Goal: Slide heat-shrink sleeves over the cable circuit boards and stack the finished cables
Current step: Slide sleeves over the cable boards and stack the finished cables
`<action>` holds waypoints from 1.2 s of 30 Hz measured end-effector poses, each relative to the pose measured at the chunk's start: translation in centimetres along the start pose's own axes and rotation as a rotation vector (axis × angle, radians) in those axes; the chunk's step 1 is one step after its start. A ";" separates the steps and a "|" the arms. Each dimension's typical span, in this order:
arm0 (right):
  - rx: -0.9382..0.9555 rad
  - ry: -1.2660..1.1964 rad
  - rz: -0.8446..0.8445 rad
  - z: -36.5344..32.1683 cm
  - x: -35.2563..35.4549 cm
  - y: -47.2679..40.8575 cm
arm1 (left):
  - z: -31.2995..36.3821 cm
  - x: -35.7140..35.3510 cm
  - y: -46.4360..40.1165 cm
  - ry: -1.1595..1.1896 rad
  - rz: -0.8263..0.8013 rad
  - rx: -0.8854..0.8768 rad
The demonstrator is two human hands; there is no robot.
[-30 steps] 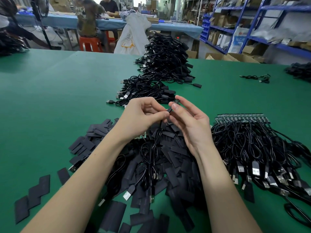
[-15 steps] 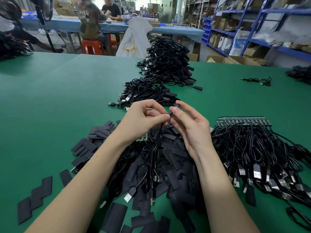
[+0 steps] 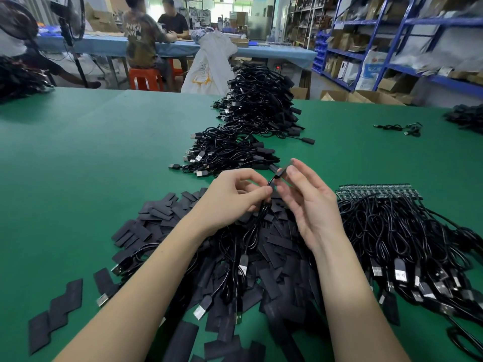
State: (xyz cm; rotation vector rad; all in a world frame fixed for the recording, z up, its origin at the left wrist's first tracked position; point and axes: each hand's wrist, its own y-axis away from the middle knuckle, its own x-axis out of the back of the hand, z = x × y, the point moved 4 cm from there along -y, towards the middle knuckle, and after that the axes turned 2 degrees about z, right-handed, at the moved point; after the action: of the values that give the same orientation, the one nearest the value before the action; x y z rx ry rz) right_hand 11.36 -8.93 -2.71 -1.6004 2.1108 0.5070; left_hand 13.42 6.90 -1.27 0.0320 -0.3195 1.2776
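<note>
My left hand [image 3: 232, 197] pinches a thin black cable [image 3: 254, 226] just below its board end. My right hand [image 3: 308, 202] pinches the black heat-shrink sleeve [image 3: 283, 168] that sits over that end, held up above the table. The cable hangs down to a USB plug [image 3: 243, 261] over a heap of flat black sleeves [image 3: 277, 259]. A bundle of unsleeved cables [image 3: 407, 244] with a row of green circuit boards [image 3: 376, 190] lies to the right. Finished cables are piled [image 3: 235, 152] just beyond my hands.
A larger heap of black cables [image 3: 261, 100] sits farther back on the green table [image 3: 91, 158]. Loose sleeves [image 3: 55, 320] lie at the near left. A stray cable [image 3: 400, 128] lies far right. Two people sit at a blue table behind; blue shelves [image 3: 392, 48] stand at the right.
My hands have drawn slightly apart: the right hand has raised the sleeved end up and to the right, while the left hand stays on the cable lower down.
</note>
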 end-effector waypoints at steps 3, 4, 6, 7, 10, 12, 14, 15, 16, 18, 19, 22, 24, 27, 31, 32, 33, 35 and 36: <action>-0.028 0.027 -0.031 0.1 0.1 -0.1 | 0.2 -0.2 0.0 0.046 0.038 -0.031; -0.038 0.038 -0.028 0.1 0.2 -0.1 | 0.3 -0.2 0.0 0.054 0.054 -0.041; -0.058 0.068 -0.011 0.2 0.5 -0.2 | 0.5 -0.4 -0.1 0.062 0.093 -0.059; -0.068 0.086 -0.003 0.3 0.5 -0.2 | 0.7 -0.4 -0.1 0.063 0.120 -0.070; -0.095 0.112 0.026 0.4 0.8 -0.2 | 1.5 -0.4 -0.7 0.101 0.220 -0.073; -0.102 0.111 0.033 0.4 0.8 -0.2 | 2.2 -0.1 -1.5 0.084 0.286 -0.081; -0.107 0.123 0.032 0.5 0.8 -0.2 | 3.2 0.3 -2.8 -0.054 0.332 -0.129; -0.109 0.131 0.030 0.5 0.8 -0.2 | 3.8 0.5 -3.5 -0.137 0.344 -0.160; -0.112 0.138 0.027 0.5 0.8 -0.2 | 4.4 0.7 -4.3 -0.217 0.348 -0.190; -0.118 0.148 0.028 0.5 0.8 -0.2 | 5.4 1.4 -6.1 -0.394 0.350 -0.239; -0.120 0.151 0.030 0.6 0.8 -0.2 | 5.8 1.8 -7.1 -0.485 0.354 -0.254; -0.132 0.157 0.030 0.7 0.8 -0.3 | 6.3 3.1 -10.3 -0.722 0.361 -0.290; -0.143 0.158 0.026 0.8 0.7 -0.3 | 6.4 3.7 -12.3 -0.863 0.379 -0.318; -0.148 0.155 0.021 0.8 0.8 -0.3 | 5.8 4.3 -14.6 -1.089 0.394 -0.362; -0.152 0.149 0.016 0.6 0.8 -0.2 | 2.2 4.3 -15.9 -1.302 0.324 -0.252; -0.154 0.153 0.013 0.7 0.8 -0.1 | 1.0 4.3 -15.8 -1.309 0.310 -0.190; -0.156 0.158 0.013 0.7 0.8 -0.1 | -0.1 4.3 -15.7 -1.296 0.304 -0.138; -0.160 0.167 0.004 0.8 0.8 -0.1 | -1.6 4.4 -15.5 -1.264 0.319 -0.082; -0.163 0.173 -0.001 0.8 0.7 -0.1 | -1.8 4.5 -15.3 -1.258 0.330 -0.074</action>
State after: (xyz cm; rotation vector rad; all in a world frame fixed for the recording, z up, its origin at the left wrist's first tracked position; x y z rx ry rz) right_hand 11.38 -9.12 -3.76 -1.7933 2.2441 0.5719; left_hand 29.43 6.96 0.45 0.7645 -1.4920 1.4328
